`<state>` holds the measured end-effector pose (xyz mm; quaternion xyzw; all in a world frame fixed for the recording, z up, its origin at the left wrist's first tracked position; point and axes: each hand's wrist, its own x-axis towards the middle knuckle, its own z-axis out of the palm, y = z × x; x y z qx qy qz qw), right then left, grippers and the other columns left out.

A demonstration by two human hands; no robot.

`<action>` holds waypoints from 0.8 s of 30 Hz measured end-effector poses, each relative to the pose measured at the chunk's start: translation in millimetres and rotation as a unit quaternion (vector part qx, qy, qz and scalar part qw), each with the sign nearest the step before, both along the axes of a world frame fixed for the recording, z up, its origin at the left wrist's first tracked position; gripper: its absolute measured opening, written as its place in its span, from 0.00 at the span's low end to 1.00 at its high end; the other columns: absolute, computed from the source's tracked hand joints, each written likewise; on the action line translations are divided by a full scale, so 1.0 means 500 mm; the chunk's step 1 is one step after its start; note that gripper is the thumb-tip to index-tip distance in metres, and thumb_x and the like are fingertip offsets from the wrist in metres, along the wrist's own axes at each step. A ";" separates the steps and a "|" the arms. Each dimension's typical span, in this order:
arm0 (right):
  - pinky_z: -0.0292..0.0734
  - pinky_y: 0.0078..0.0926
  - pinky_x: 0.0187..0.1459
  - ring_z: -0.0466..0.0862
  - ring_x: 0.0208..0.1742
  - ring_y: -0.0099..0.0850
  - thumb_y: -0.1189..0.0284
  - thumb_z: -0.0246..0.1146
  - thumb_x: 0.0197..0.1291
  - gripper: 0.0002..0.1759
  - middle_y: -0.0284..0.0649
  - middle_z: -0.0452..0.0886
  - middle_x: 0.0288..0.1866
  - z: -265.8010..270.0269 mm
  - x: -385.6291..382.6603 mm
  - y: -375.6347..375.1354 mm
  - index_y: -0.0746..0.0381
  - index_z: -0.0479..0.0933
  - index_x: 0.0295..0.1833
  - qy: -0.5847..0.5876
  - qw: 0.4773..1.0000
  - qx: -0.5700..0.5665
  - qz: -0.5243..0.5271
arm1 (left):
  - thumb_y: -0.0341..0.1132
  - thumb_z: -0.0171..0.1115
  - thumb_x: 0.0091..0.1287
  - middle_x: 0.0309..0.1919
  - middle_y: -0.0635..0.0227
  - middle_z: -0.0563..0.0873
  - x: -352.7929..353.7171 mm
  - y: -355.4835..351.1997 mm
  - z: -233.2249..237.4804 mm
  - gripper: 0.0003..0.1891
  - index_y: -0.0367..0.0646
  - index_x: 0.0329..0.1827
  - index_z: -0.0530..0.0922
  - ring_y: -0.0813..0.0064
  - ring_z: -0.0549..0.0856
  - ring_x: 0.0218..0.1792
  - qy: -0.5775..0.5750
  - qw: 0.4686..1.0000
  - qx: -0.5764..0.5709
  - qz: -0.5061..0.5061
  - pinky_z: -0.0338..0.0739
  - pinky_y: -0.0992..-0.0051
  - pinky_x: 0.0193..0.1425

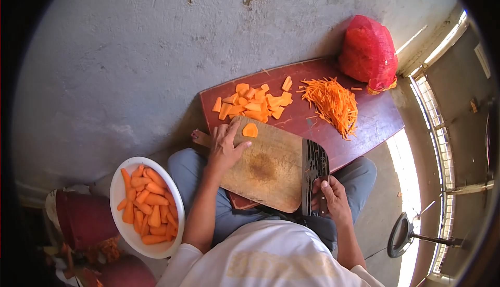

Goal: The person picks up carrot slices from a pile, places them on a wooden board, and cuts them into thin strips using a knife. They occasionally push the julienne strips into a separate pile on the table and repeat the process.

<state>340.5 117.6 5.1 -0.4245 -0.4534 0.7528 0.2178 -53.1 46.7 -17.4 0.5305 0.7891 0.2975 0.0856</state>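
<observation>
A wooden cutting board (281,180) lies slanted in front of me, its handle pointing left. My left hand (225,144) rests on the board's upper left part, fingers stretched and thumb apart. Just right of its fingertips lies one carrot slice (250,129). My right hand (330,197) is wrapped round the handle of a broad-bladed knife (315,162). The dark, patterned blade points away from me along the board's right edge. Beyond the board is a pile of carrot pieces (252,102), with a heap of carrot shreds (333,104) to its right.
The red table (364,117) stands against a grey wall. A red mesh bag (369,52) sits at its far right corner. On my left is a white basin (115,203) full of peeled carrots (151,198), with a dark red bucket (83,219) beside it.
</observation>
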 end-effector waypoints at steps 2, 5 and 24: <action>0.93 0.30 0.32 0.91 0.34 0.27 0.58 0.69 0.87 0.19 0.38 0.86 0.49 0.002 0.001 -0.002 0.62 0.78 0.65 -0.013 1.000 0.002 0.022 | 0.44 0.86 0.69 0.66 0.48 0.81 0.012 -0.003 -0.005 0.39 0.36 0.80 0.82 0.45 0.79 0.70 0.025 0.999 0.030 0.000 0.76 0.49 0.78; 0.89 0.29 0.31 0.89 0.33 0.26 0.65 0.70 0.85 0.20 0.37 0.85 0.47 0.007 -0.001 -0.019 0.64 0.77 0.71 0.007 1.000 -0.008 0.019 | 0.45 0.85 0.70 0.69 0.49 0.79 0.023 0.002 0.000 0.37 0.38 0.79 0.82 0.46 0.77 0.72 0.036 0.999 0.033 -0.001 0.74 0.47 0.78; 0.84 0.29 0.60 0.88 0.56 0.26 0.59 0.68 0.85 0.16 0.36 0.90 0.53 -0.039 -0.105 0.265 0.63 0.83 0.54 0.194 0.978 0.057 -0.047 | 0.39 0.83 0.71 0.74 0.47 0.80 0.054 0.005 -0.024 0.22 0.38 0.64 0.93 0.43 0.76 0.80 0.011 0.995 0.102 -0.009 0.73 0.49 0.85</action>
